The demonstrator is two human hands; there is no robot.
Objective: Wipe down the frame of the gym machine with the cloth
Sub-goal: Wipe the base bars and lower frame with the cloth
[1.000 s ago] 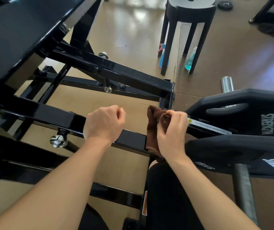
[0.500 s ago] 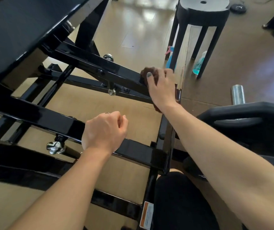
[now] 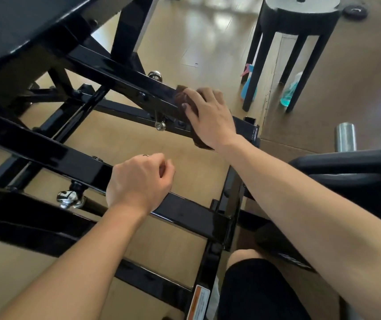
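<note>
Head cam is showing the black frame [image 3: 125,77] bars running diagonally, upper left down to lower right. Left hand [image 3: 138,183] is sitting on the nearer bar, fingers loosely curled, holding nothing. Further right, the right hand [image 3: 208,116] is pressing the brown cloth [image 3: 182,98] onto the upper bar, fingers wrapping over it, cloth draping lengthwise down the bar's side.

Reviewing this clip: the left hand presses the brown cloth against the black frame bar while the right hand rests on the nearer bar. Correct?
Hands are swapped. In the head view the right hand presses the brown cloth on the far frame bar; the left hand rests on the nearer bar.
</note>
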